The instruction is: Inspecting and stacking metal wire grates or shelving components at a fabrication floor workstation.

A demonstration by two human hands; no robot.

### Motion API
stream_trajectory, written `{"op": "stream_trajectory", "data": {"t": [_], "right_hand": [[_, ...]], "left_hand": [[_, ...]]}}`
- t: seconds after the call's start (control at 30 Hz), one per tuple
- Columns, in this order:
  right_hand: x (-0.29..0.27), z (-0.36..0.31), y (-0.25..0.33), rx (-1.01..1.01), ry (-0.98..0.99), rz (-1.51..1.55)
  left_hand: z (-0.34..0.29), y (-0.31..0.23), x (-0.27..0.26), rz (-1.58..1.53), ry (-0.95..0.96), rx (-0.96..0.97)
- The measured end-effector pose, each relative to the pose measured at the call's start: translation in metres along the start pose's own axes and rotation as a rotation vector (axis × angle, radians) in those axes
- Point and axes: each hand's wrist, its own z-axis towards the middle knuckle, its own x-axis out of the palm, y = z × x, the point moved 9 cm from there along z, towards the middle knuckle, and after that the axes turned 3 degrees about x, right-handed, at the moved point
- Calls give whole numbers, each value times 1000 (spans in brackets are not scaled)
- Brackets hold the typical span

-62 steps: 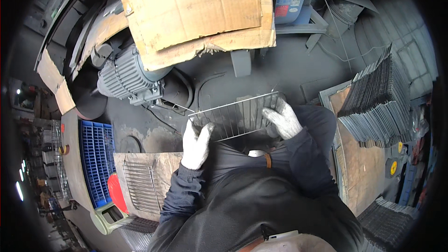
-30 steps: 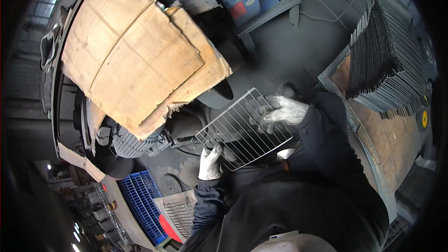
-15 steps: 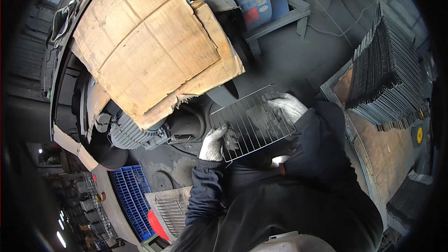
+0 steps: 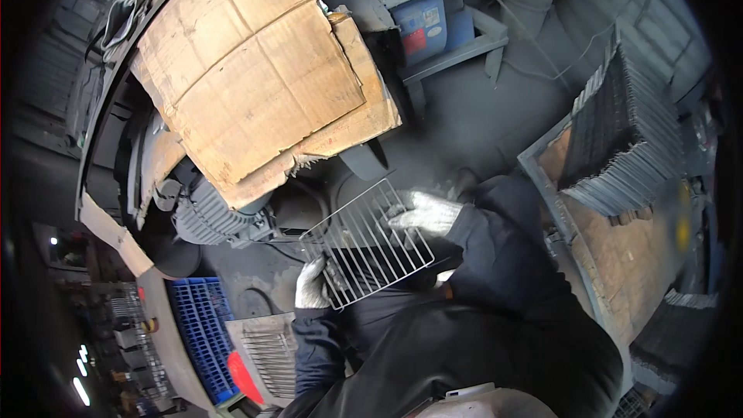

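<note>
A wire rack of thin parallel bars in a rectangular frame is held tilted in front of my body. My left hand, in a pale work glove, grips its left edge. Gloved likewise, my right hand has its fingers curled over the bars near the upper right side. Beyond the rack, a grey metal chute shows beneath torn cardboard sheets. The fingertips under the rack are partly hidden by the bars.
At right, a tall stack of wire racks stands on a board-topped bench. A ribbed grey motor sits below the cardboard. Left of me are a blue plastic crate and more racks. A blue machine stands farther back.
Both hands have brought the rack left and closer to my body, and it is tilted more. The surroundings have shifted slightly as my head moved.
</note>
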Motion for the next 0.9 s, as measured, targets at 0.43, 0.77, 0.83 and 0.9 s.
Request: {"op": "stream_trajectory", "data": {"t": [0.43,0.77,0.83,0.9], "right_hand": [[46,-396,238,-1335,-1236,-723],[-32,-460,276,-512,-1659,-2384],[-71,-457,273,-320,-1687,-2395],[-92,-449,272,-173,-1688,-2379]], "left_hand": [[-24,16,104,-129,237,250],[-109,-6,90,407,67,289],[-147,-50,59,591,-208,443],[-176,-82,6,658,-409,531]]}}
